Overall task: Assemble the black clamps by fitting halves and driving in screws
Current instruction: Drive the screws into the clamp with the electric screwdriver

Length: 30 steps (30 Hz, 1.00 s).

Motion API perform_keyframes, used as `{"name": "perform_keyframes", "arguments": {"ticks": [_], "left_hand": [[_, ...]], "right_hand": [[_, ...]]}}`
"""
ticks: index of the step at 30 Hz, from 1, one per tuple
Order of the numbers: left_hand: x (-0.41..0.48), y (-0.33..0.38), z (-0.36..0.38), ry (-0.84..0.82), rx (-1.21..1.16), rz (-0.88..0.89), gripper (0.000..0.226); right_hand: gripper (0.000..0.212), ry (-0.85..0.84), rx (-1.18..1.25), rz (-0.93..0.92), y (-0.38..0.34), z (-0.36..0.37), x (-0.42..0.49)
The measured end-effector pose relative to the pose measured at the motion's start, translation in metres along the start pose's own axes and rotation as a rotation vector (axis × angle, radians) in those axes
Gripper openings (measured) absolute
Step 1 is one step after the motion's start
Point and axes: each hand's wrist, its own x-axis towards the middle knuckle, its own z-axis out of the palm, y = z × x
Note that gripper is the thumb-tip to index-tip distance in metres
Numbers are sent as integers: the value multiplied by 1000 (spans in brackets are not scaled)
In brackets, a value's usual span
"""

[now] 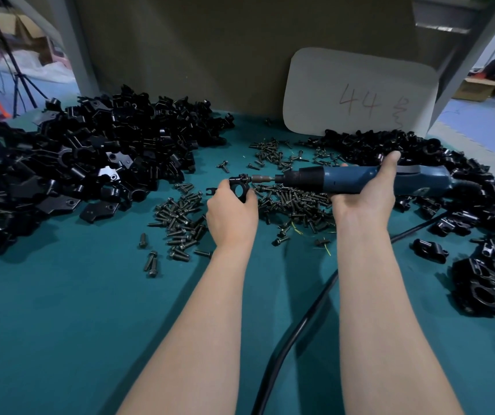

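Note:
My left hand (230, 212) grips a black clamp (239, 188) just above the green table, its round bore facing me. My right hand (366, 195) holds a blue electric screwdriver (360, 182) lying horizontal, thumb up over its body. The driver's bit (259, 178) points left and meets a screw at the clamp's top right. Loose dark screws (285, 199) lie scattered under and between both hands. A big heap of black clamp halves (84, 163) fills the left of the table.
Another pile of black clamp parts (479, 211) runs along the right side. The driver's black cable (294, 333) trails toward me between my forearms. A white card marked 44 (360, 94) leans on the back wall. Bare green tabletop (60, 324) lies at front left.

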Motion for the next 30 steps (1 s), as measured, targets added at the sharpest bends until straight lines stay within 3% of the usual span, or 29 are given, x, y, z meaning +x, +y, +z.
{"name": "perform_keyframes", "arguments": {"ticks": [6,30], "left_hand": [[-1,2,-2,-13,66,23,25],[-1,-1,-3,45,178,65,22]], "right_hand": [[27,-12,2,-30,3,2,-2],[33,41,32,-62,15,0,-5]]}}
